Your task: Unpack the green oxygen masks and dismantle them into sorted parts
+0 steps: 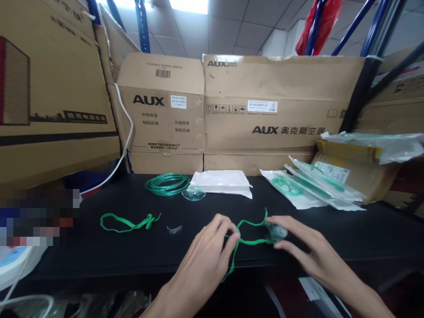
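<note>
My left hand (pixel 208 251) is closed in a pinch on a green elastic strap (pixel 253 242), near the middle of the dark tabletop. From those fingers one end of the strap hangs down toward the front edge, while two strands run right. They reach a clear, greenish plastic mask (pixel 277 233), which my right hand (pixel 309 245) grips between thumb and fingers. The fingers partly cover the mask, so its full shape is hidden. To the left lie a second green strap (pixel 127 226), looped and knotted, and a small curved clear plastic piece (pixel 174 229).
Behind my hands are coiled green tubing (pixel 167 183), a clear plastic mask-like part (pixel 194 193) and a white packet (pixel 221 182). Several sealed pouches (pixel 298 187) lie back right beside an open carton (pixel 351 170). AUX cardboard panels (pixel 258 119) wall off the back.
</note>
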### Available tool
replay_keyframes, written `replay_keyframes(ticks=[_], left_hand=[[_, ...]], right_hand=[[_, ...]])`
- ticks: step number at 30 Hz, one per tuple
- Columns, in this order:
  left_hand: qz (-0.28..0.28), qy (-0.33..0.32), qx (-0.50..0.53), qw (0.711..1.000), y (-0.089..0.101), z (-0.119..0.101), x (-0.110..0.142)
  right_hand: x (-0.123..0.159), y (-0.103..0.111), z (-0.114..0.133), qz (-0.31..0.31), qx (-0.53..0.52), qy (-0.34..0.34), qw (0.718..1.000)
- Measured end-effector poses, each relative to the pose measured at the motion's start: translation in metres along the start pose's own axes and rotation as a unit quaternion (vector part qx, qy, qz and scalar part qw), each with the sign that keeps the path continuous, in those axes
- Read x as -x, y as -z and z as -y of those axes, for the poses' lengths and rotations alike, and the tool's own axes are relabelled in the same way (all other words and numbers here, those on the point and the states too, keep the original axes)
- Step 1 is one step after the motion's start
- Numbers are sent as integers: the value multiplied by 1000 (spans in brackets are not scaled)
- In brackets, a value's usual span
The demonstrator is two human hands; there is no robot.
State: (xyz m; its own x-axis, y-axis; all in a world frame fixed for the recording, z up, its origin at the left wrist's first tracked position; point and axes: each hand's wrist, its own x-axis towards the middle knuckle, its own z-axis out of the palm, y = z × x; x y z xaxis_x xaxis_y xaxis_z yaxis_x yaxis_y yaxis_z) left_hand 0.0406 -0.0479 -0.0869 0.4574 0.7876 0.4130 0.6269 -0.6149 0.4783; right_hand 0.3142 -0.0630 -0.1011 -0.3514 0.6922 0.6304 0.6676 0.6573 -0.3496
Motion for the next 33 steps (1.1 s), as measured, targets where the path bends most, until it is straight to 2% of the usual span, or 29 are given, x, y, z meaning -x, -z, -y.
replay_keyframes(ticks=[3, 6, 9, 13, 16, 18, 19, 22, 23, 24, 27, 29, 33], left_hand=[[-41, -22, -44, 998, -4, -2, 1], [4, -79, -81, 994, -5, -5, 1], [46, -101, -54, 992, -2, -7, 1], [35, -102, 3, 994, 0, -4, 0], [39, -100, 17, 994, 0, -3, 0], [40, -94, 13, 995, 0, -2, 0], [37, -90, 11, 995, -1, -3, 0], [24, -85, 11, 996, -1, -3, 2], [22, -84, 9, 996, -2, -3, 2], [21, -88, 5, 996, -2, -2, 3], [19, -107, -5, 994, -3, 0, 5], [18, -115, 5, 993, -4, 1, 6], [17, -111, 40, 993, -1, 2, 5]], right_hand=[[-4, -17, 15, 4, -11, 34, 999], [-5, -25, 20, 2, -19, 56, 998], [-2, -26, 18, 7, -36, 66, 997], [0, -24, 19, 15, -62, 58, 996], [-1, -22, 22, -5, -88, 21, 996], [-4, -22, 19, -51, -112, -48, 991], [-5, -22, 17, -94, -129, -93, 983], [-6, -23, 5, -250, -187, -204, 928], [-6, -25, 2, -275, -197, -220, 915], [-5, -26, 0, -275, -198, -224, 914], [-4, -32, 0, -179, -155, -192, 952], [-2, -35, 2, -136, -121, -160, 970], [-1, -35, 5, -138, -85, -141, 977]])
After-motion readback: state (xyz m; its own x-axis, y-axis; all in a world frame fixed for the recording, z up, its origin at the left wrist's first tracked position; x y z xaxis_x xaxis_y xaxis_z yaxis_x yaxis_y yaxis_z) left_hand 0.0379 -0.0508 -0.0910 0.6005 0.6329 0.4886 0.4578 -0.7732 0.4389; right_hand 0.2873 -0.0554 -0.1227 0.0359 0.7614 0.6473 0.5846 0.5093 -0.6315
